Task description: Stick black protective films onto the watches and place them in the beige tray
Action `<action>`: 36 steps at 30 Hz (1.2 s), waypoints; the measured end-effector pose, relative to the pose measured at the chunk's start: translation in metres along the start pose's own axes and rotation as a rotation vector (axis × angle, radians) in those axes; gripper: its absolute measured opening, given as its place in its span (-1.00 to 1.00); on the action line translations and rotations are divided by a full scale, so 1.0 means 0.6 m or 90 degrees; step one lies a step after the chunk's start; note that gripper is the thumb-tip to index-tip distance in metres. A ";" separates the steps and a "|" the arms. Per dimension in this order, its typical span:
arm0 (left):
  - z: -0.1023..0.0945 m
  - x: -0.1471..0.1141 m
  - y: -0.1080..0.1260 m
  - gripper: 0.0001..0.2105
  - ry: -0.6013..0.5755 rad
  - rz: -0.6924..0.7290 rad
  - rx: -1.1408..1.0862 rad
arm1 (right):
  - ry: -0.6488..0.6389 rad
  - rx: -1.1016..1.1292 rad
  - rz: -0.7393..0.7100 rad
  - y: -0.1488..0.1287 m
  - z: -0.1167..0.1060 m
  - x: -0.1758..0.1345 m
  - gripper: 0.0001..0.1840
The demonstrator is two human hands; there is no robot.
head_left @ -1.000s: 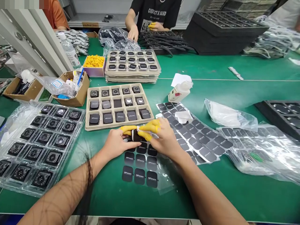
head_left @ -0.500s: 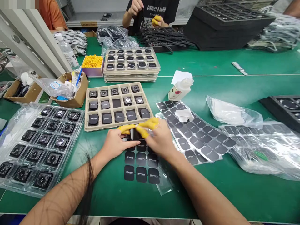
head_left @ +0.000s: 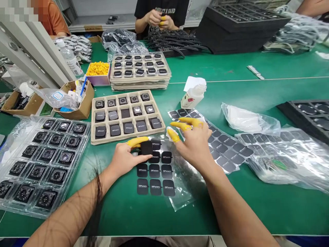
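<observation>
My left hand, with yellow finger cots, pinches a black square smartwatch body by its edges. Below it lies a clear sheet of black square stickers printed with white lettering. My right hand, also in yellow cots, hovers right of the watch body, apart from it. A small white wipe shows at its thumb, under the outstretched fingers; its grip is partly hidden. Just beyond the hands sits a beige tray of watch bodies, with one compartment holding none.
A clear plastic tray of watch bodies lies left. More sticker sheets, a white bottle and plastic bags lie right. Stacked beige trays, a box of yellow finger cots and a co-worker are farther back.
My right hand has moved away from the watch body to the right, its fingers spreading. My left hand still holds the watch body, now turned with its flat black face toward me.
</observation>
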State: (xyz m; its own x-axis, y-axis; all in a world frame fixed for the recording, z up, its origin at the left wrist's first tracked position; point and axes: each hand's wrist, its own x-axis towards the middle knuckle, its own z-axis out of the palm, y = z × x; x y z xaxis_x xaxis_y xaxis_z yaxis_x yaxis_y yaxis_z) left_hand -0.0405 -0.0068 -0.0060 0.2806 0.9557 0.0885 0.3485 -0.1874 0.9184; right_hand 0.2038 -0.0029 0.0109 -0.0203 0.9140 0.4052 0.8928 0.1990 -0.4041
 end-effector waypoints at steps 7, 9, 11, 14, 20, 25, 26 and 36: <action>0.000 -0.005 -0.004 -0.55 0.049 0.130 0.084 | -0.112 0.303 0.069 -0.028 0.004 -0.004 -0.80; 0.000 -0.005 -0.001 -0.55 0.042 0.108 0.073 | -0.106 0.363 0.104 -0.027 0.009 -0.001 -0.83; 0.000 -0.003 0.003 -0.54 0.037 0.045 0.028 | -0.109 0.418 0.132 -0.026 0.015 0.000 -0.83; -0.001 0.002 0.011 -0.44 0.031 -0.066 -0.129 | -0.102 0.474 0.148 -0.027 0.026 -0.001 -0.82; -0.001 0.010 0.013 -0.37 -0.011 -0.142 -0.295 | -0.050 0.584 0.073 0.005 -0.005 0.009 -0.79; 0.003 0.005 0.002 -0.47 -0.030 -0.112 -0.210 | -0.032 0.744 0.204 0.002 -0.047 0.009 -0.71; 0.004 0.004 0.000 -0.49 -0.038 -0.097 -0.186 | -0.062 0.732 0.240 -0.011 -0.044 0.006 -0.70; 0.006 0.003 -0.006 -0.47 -0.061 -0.006 -0.057 | -0.257 0.787 0.468 -0.078 0.023 -0.016 -0.59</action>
State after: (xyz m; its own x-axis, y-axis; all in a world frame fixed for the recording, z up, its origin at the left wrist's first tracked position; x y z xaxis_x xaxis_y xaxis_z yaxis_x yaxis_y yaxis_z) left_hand -0.0378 -0.0054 -0.0103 0.3628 0.9307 0.0461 0.2711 -0.1527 0.9504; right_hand 0.1561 -0.0159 0.0145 -0.0508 0.9329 -0.3565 -0.1731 -0.3597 -0.9169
